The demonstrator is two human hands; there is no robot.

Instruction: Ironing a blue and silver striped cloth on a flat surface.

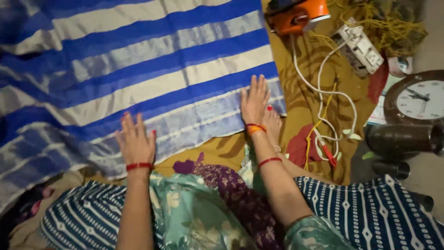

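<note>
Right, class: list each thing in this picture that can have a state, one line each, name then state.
striped cloth: spread flat, near edge slightly rumpled
left hand: open, palm flat on the cloth
right hand: open, palm flat on the cloth's edge
orange iron: off the cloth, beside its far corner
white cord: loose, looped
clock: lying face up

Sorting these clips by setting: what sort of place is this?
Probably a home, with ironing done on the floor. A striped cloth lies spread over a mustard sheet, both hands flat on it; an orange iron and a power strip sit beside it, and a wall clock lies nearby.
</note>
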